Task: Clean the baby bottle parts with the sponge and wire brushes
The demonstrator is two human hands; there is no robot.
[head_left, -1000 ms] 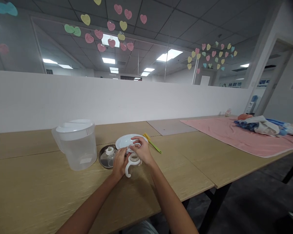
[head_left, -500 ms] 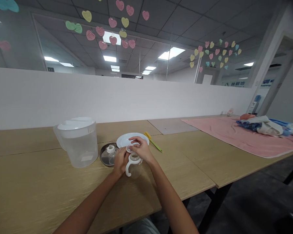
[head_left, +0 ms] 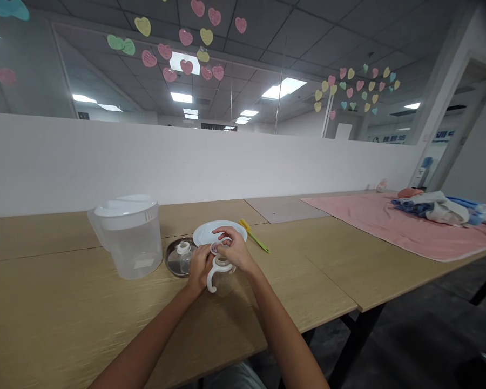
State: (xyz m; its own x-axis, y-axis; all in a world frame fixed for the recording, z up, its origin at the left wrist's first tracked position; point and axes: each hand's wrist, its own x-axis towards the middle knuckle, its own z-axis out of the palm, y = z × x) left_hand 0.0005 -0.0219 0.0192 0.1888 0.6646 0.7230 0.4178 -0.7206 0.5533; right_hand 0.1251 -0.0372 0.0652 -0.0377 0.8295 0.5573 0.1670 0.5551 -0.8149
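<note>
My right hand is closed, its thumb and fingers pinching a small, clear round cap. Against the cap's left side is my left hand, fingers curled and partly hidden; it appears to grip the same cap. Just below the hands stands a clear baby bottle with an uncovered mouth and a white handle curving down its left side. A small clear bottle with a white collar stands in a round metal tray, left of my left hand.
A large, lidded clear plastic pitcher stands at the left. Behind my hands lies a white plate, with a yellow-and-green brush beside it. A pink cloth bearing piled clothes covers the table's right end.
The round cap has tilted slightly between my fingers. Both hands and the handled bottle stay in nearly the same place.
</note>
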